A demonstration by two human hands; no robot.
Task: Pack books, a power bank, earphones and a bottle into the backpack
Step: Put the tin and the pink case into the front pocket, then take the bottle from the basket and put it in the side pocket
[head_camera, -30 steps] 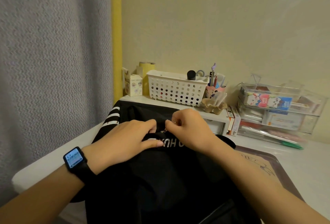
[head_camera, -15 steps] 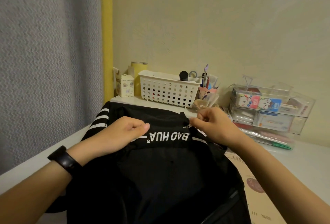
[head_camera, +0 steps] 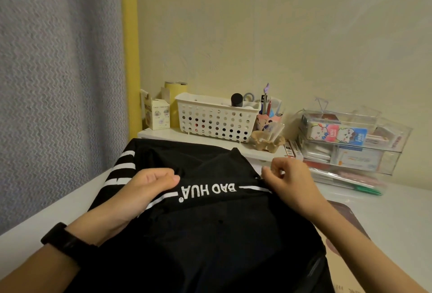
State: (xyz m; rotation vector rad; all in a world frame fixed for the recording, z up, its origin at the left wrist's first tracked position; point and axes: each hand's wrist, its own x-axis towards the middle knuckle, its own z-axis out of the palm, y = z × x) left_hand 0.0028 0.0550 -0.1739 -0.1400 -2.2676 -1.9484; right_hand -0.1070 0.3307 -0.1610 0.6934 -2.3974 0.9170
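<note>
On the black backpack [head_camera: 210,234], left hand [head_camera: 145,190] gripping fabric, right hand [head_camera: 289,183] pinching its zipper edge.

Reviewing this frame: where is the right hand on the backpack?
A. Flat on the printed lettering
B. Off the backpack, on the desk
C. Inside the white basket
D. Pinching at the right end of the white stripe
D: the right hand pinches at the backpack where the white stripe ends; what it pinches is too small to tell.
</note>
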